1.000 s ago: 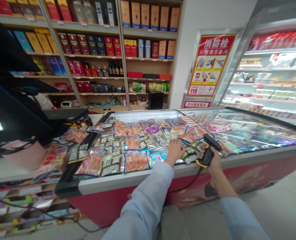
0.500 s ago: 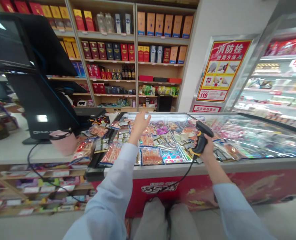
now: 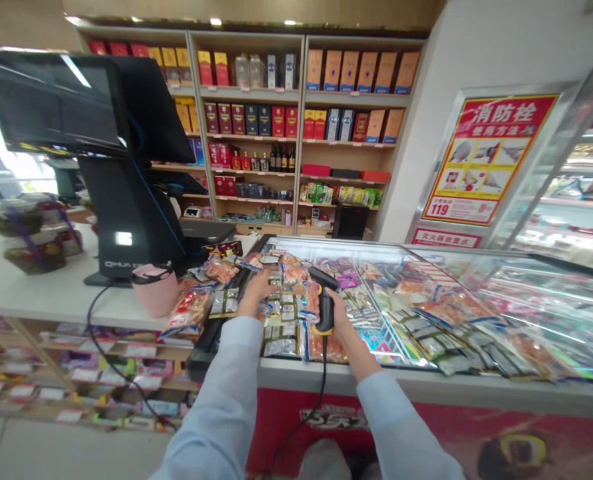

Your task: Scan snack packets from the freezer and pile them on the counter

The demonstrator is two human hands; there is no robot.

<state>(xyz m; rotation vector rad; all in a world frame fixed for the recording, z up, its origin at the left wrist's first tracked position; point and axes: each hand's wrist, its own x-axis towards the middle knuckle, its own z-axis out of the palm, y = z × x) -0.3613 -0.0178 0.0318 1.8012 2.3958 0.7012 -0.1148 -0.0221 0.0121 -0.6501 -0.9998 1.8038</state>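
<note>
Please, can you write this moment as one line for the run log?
left hand: on snack packets | right hand: holds corded barcode scanner over packets | place: glass-top chest freezer

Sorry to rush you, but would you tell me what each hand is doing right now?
Left hand: open, resting on snack packets.
Right hand: closed, holding a barcode scanner.

the scanner (image 3: 326,303) hides part of the right hand (image 3: 340,325). the words on the far bottles (image 3: 279,160) are too small to read, and the bottom edge cuts off the red freezer front (image 3: 376,427).
</note>
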